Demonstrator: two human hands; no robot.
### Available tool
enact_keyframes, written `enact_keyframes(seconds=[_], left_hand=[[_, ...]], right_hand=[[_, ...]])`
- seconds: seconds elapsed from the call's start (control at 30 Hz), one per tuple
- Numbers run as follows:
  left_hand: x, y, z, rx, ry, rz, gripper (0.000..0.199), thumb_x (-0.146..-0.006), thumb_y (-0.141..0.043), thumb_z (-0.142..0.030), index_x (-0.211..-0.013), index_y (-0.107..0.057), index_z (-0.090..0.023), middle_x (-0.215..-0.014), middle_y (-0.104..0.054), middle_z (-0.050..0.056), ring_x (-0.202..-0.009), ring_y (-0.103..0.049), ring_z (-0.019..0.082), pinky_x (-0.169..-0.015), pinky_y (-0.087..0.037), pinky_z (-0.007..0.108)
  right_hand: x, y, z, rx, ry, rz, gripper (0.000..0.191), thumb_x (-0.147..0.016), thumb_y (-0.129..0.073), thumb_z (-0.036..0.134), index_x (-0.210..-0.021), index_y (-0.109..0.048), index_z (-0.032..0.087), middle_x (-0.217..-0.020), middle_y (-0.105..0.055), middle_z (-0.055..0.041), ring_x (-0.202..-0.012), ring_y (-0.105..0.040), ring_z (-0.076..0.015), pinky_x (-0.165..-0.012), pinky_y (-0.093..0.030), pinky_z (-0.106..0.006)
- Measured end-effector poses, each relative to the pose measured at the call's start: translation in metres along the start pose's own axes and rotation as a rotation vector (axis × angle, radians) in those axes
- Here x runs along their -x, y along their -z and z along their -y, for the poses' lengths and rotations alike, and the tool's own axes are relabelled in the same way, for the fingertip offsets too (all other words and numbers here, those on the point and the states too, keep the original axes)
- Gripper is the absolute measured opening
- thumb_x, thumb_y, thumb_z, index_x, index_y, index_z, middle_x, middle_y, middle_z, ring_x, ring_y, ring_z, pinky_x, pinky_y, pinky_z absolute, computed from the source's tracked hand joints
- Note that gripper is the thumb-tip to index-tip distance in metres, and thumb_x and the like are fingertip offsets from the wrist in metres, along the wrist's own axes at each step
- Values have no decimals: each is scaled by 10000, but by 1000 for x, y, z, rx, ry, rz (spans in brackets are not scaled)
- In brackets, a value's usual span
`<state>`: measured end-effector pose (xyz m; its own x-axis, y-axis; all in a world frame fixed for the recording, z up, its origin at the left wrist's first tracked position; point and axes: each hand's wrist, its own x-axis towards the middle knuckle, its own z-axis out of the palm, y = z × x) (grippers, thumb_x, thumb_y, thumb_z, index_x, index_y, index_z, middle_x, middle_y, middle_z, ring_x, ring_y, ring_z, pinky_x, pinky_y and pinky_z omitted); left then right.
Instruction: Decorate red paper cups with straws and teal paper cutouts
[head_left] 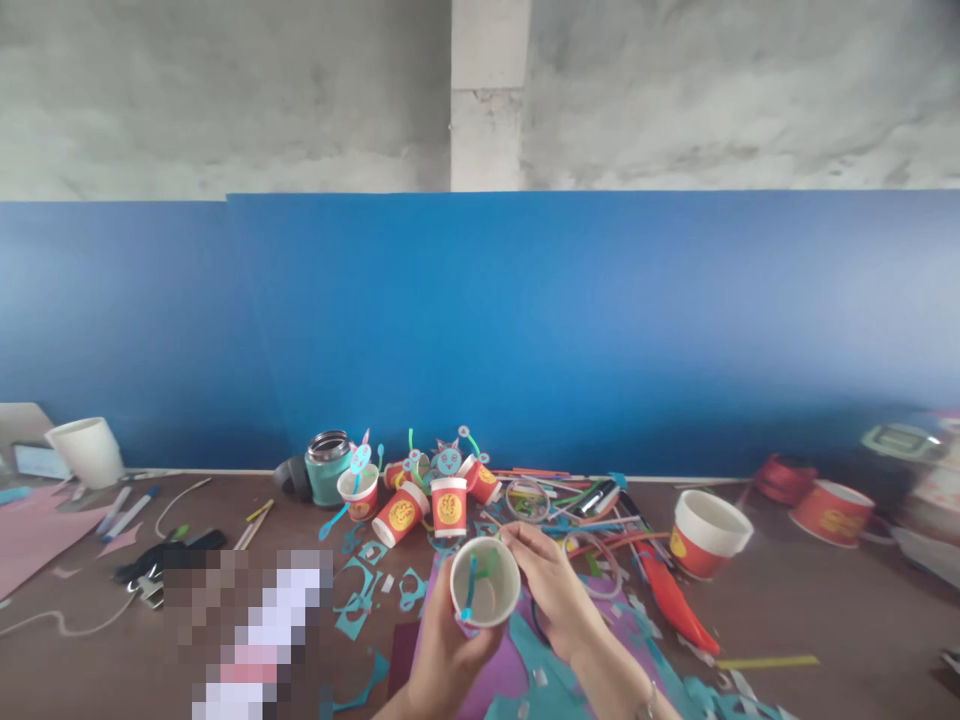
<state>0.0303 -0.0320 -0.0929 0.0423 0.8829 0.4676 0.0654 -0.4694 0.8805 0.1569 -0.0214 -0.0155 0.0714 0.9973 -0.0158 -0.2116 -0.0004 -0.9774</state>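
My left hand [456, 640] is wrapped round a paper cup [455, 575], whose open mouth faces me. Inside the cup show a blue strip [471, 590] and green strips [487, 562], which look like pipe cleaners. At the cup's far right rim, the thumb and fingers of my right hand [544, 575] are pinched together. A thin brownish tip pokes out by those fingers, too small to name. Just beyond stand and lie several red cups [449, 507] with yellow prints, some bearing blue paper cat faces [448, 458].
Blue paper scraps [360, 590] and purple sheets [510, 670] lie under my hands. A teal thermos [328, 470] stands behind left. To the right are pipe cleaners, a red pouch-like item [675, 600] and stacked cups [709, 535]. A blue partition [480, 330] closes the back.
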Motion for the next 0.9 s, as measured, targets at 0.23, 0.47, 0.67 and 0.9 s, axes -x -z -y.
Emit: enact_keyframes(seconds=[0.23,0.47,0.67,0.9], left_hand=[[0,1,-6,108,35,136,459,-775,-646,-347,-1192,-568,-172,-1153,-642,119,-1085,-573,302,-958,-444,412],[0,-1,1,135,152,105,379,-723,-682,-424,-973,-645,-142,-871,-697,90,-794,-628,228,-737,-511,309],[-1,2,-1,171,192,109,494,-655,-717,-529,-944,-644,-135,-864,-690,107,-791,-619,235,-755,-502,331],[1,4,-9,306,272,201,492,-664,-722,-544,-949,-651,-149,-804,-675,82,-805,-626,229,-745,-508,326]], right_hand=[[0,7,5,-253,-31,-109,327,-638,-731,486,-703,-559,216,-583,-622,35,-593,-619,-183,-568,-452,-266],[1,12,25,-263,-124,102,353,-707,-684,509,-840,-644,184,-753,-716,-51,-738,-675,-228,-660,-503,-312],[-3,13,12,117,17,127,399,-647,-750,493,-825,-705,138,-677,-702,-31,-675,-643,-203,-669,-486,-297],[-10,22,14,311,86,105,498,-715,-631,577,-913,-713,128,-669,-692,-49,-639,-634,-215,-577,-486,-293]])
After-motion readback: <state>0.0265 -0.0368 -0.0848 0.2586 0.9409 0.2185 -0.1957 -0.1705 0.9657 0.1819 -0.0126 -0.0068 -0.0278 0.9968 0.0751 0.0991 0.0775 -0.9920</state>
